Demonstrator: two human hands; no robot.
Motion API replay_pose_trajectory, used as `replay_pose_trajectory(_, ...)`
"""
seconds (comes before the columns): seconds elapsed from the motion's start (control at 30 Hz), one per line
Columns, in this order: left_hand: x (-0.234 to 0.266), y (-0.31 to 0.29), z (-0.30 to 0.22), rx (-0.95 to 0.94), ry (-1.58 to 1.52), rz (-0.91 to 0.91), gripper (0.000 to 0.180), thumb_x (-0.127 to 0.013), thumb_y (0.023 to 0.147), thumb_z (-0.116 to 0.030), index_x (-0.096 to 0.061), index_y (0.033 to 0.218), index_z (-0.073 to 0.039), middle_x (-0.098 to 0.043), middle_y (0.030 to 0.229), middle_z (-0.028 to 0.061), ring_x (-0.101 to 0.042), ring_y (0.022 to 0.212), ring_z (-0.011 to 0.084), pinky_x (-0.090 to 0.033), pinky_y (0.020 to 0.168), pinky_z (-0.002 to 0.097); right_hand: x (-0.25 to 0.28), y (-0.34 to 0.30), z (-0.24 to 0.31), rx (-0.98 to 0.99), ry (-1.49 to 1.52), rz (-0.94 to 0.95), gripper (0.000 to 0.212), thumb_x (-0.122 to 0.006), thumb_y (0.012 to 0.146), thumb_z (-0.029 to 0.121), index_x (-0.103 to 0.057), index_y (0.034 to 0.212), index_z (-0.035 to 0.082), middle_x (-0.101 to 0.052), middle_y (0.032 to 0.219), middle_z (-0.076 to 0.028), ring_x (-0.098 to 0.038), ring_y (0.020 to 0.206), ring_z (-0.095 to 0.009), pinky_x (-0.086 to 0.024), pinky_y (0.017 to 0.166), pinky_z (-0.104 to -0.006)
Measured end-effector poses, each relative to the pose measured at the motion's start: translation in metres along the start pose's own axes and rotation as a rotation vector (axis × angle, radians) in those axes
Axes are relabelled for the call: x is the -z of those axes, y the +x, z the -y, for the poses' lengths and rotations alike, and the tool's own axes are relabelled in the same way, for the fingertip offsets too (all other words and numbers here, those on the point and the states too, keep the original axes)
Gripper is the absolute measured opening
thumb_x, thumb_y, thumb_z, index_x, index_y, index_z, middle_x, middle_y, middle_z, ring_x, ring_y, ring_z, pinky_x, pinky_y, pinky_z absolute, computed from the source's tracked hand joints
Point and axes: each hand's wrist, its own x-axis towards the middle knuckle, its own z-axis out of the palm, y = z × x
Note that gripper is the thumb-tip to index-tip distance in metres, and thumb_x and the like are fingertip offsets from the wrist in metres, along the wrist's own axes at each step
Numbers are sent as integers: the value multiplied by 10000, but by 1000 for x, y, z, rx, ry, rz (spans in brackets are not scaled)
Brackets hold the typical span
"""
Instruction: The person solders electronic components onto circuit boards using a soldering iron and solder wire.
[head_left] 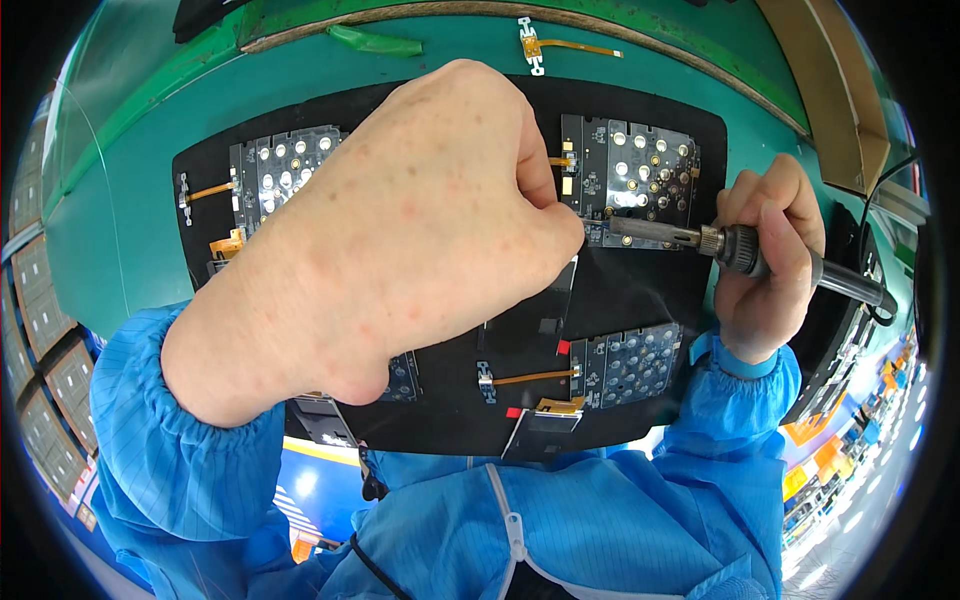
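My right hand [765, 260] grips a soldering iron [735, 248] like a pen. Its tip points left, at the near left edge of a dark keypad circuit board [652, 165]. My left hand [430, 190] reaches across the middle, thumb and fingers closed beside that tip. Whatever they pinch is hidden behind the hand. An orange flex cable [558, 161] on the same board runs under my left fingers. Another board [300, 160] lies at the far left, partly behind my forearm. At the near right sits a board [628, 365] with a flex cable [530, 378] attached.
The boards lie on a black mat [620, 290] over a green tabletop [130, 200]. Small display panels [545, 430] with red tabs lie near. Beyond the mat are a loose flex cable [575, 47] and a green strip [375, 40]. Cardboard [835, 90] stands at far right.
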Motion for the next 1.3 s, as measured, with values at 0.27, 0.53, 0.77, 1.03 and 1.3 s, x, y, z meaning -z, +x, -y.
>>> replay_pose_trajectory(0.27,0,0,2,-43,65,-36,156,-654,758,-80,-675,751,74,-488,491,-16,-400,456,33,-244,433,267,-1,-1,1,-14,-9,5,174,-586,838,166,-465,787,52,-451,715,-29,-370,683,-98,-271,627,-253)
replay_pose_trajectory(0.53,0,0,1,-27,26,-17,155,-650,759,-76,-677,766,76,-512,504,-7,-416,461,32,-254,433,260,-2,-1,1,-24,-36,2,190,-586,836,171,-444,773,62,-443,697,-21,-346,653,-91,-248,596,-251)
replay_pose_trajectory(0.77,1,-1,2,-22,23,-7,154,-656,767,-76,-675,775,76,-504,503,-11,-415,466,36,-260,438,265,8,0,5,-61,54,40,207,-583,855,211,-451,791,66,-442,698,-27,-357,639,-90,-260,577,-249)
replay_pose_trajectory(1.03,0,-21,9,-337,82,-197,215,-748,796,-107,-659,933,34,-484,653,9,-349,533,66,-276,496,263,46,-8,32,117,-126,-361,200,-524,953,250,-514,915,53,-466,761,-15,-368,626,-60,-284,517,-203)
replay_pose_trajectory(1.3,2,-52,26,-433,31,-272,199,-666,801,-31,-631,993,10,-549,1115,112,-451,748,108,-385,667,242,134,-17,36,253,-831,-840,246,-641,963,232,-698,1169,113,-659,1040,-24,-580,874,-67,-451,726,-199)
